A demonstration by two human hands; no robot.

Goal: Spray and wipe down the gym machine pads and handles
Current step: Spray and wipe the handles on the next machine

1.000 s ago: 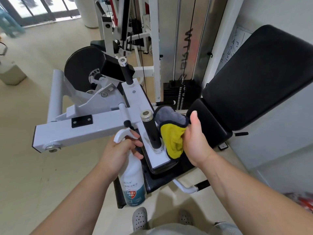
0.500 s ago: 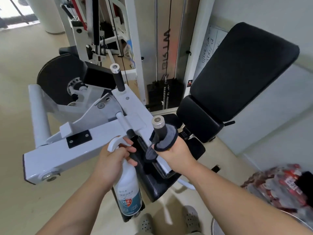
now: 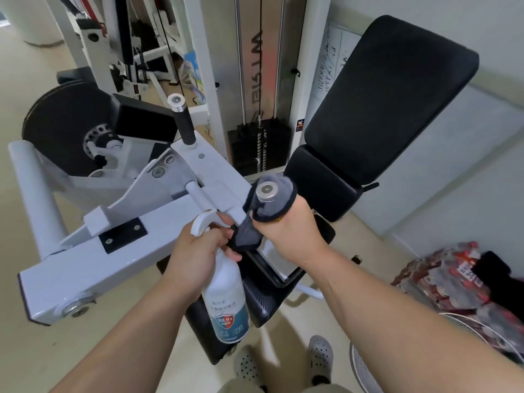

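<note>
Gripping the neck of a white spray bottle [image 3: 226,302], the left hand [image 3: 198,251] curls its fingers around it just under the trigger head. The bottle hangs nearly upright below the fist. Its body is opaque, so the level of liquid inside cannot be told; the label carries a blue shield marked 99.9%.

The right hand [image 3: 289,234] is closed around the near handle [image 3: 266,190] of the machine with a grey cloth [image 3: 269,208] wrapped between palm and grip. Only the handle's metal end cap shows above the cloth, and a loose corner of cloth hangs down beside the left hand's fingers.

The far handle [image 3: 184,123] stands bare on the white frame [image 3: 99,251], its black grip uncovered. Behind the right hand lie the black seat pad [image 3: 320,180] and the tilted back pad [image 3: 391,95], with the weight stack [image 3: 258,148] between the uprights to their left. A black padded block [image 3: 263,296] sits under both hands, partly hidden by the bottle.

On the floor at the right lies a shrink-wrapped pack of red-capped bottles [image 3: 453,279]. The person's shoes [image 3: 320,353] show at the bottom edge.
</note>
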